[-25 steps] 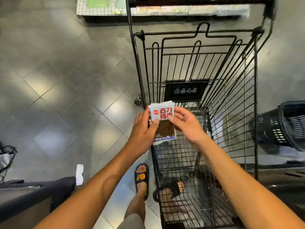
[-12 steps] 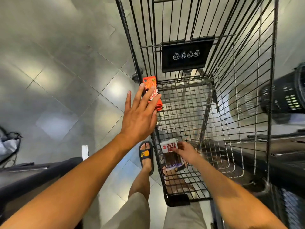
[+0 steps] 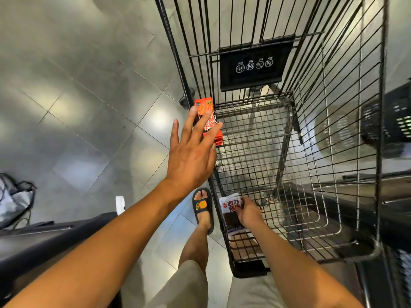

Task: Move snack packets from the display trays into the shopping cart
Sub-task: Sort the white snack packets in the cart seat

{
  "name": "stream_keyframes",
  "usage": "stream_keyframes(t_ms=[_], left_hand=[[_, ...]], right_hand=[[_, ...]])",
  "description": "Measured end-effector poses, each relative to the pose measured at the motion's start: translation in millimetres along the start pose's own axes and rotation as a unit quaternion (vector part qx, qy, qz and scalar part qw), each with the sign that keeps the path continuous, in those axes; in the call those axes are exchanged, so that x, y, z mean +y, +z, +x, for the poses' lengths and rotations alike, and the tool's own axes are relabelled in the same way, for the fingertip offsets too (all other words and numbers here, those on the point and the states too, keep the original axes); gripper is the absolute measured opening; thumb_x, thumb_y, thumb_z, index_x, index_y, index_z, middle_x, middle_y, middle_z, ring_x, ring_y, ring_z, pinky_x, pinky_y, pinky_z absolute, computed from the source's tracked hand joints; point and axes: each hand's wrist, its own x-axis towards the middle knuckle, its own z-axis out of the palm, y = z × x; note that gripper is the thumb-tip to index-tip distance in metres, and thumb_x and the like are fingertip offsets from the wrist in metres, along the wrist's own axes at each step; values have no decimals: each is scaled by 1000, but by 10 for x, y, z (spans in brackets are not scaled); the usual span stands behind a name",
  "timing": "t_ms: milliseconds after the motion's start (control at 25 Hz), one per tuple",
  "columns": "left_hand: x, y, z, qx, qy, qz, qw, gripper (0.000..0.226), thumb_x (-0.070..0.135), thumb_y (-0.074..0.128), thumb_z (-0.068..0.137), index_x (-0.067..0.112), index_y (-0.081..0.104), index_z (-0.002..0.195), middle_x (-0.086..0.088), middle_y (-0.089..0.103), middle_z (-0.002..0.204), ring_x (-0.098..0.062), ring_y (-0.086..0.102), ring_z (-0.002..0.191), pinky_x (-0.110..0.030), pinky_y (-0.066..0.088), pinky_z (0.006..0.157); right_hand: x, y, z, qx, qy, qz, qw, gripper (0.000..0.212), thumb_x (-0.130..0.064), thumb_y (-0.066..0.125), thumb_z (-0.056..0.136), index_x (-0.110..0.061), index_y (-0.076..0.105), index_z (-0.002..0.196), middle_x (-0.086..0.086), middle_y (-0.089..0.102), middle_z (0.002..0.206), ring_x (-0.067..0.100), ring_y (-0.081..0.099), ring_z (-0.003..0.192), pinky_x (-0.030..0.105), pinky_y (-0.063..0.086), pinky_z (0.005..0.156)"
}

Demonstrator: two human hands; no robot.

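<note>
Left hand: fingers straight, spread on red packet at cart rim (thumb hidden); right hand grips white packet inside cart.

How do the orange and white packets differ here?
The orange packet is red-orange; the white packet has a white top and dark window. The orange packet sits farther along the shopping cart, the white packet at its near end. The left hand spreads straight fingers over the orange packet; the right hand grips the white packet. Both lie by the cart's left wall.
</note>
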Motion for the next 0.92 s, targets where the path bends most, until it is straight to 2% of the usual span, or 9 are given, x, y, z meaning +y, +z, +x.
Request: stream_keyframes(t_ms=[200, 280, 440, 560, 640, 680, 800, 920], left_hand=[[-34, -92, -22, -38, 17, 11, 999, 52, 46, 34, 106, 26, 41, 154, -7, 20, 170, -28, -3, 159, -63, 10, 124], [-56, -201, -45, -56, 28, -7, 998, 52, 47, 34, 105, 27, 42, 152, -7, 22, 170, -28, -1, 160, -63, 9, 124], [20, -524, -127, -105, 51, -63, 991, 53, 47, 28, 103, 29, 42, 151, -5, 27, 168, -26, 10, 159, -60, 11, 126], [210, -775, -231, -121, 104, -99, 982, 52, 47, 30, 100, 29, 46, 147, -5, 34, 164, -27, 19, 157, -58, 20, 124], [398, -904, -308, -121, 150, -112, 975, 54, 49, 30, 100, 27, 50, 145, -3, 36, 163, -27, 24, 155, -53, 22, 125], [542, -974, -333, -119, 176, -121, 970, 54, 49, 31, 100, 27, 51, 145, -3, 36, 163, -26, 25, 154, -51, 21, 125], [1019, -1124, -401, -116, 242, -156, 950, 50, 47, 35, 101, 27, 52, 144, -3, 38, 162, -28, 32, 151, -50, 26, 124], [1623, -1235, -441, -109, 332, -157, 924, 48, 46, 37, 102, 28, 48, 146, 0, 35, 163, -25, 31, 152, -51, 29, 123]], right_hand=[[-40, -333, -273, -20, -16, 24, 999, 32, -31, 66, 93, -21, 62, 123, 5, 66, 122, 26, 62, 114, 40, 52, 97], [-151, -638, -564, -8, -18, 50, 999, 27, -28, 65, 95, -16, 64, 120, 4, 68, 118, 21, 62, 106, 33, 51, 91], [-342, -1321, -1293, 49, -42, 107, 992, 15, -23, 62, 98, -18, 64, 112, 0, 66, 107, 12, 62, 85, 24, 53, 72], [-302, -1723, -1842, 134, -103, 131, 977, 29, -26, 64, 97, -18, 63, 125, -4, 63, 119, 22, 68, 99, 28, 54, 83], [-213, -1886, -2202, 193, -122, 139, 964, 30, -29, 66, 96, -20, 64, 124, -5, 60, 120, 22, 67, 101, 18, 52, 77], [-122, -1945, -2378, 219, -130, 151, 955, 28, -29, 66, 96, -23, 64, 123, -5, 58, 121, 19, 65, 106, 15, 50, 80], [180, -2022, -2869, 281, -143, 153, 936, 23, -34, 65, 95, -32, 62, 118, -10, 52, 122, 12, 52, 121, 30, 43, 105], [597, -2065, -3283, 347, -132, 154, 916, 26, -35, 65, 94, -31, 64, 119, -8, 51, 128, 10, 48, 127, 33, 38, 112]])
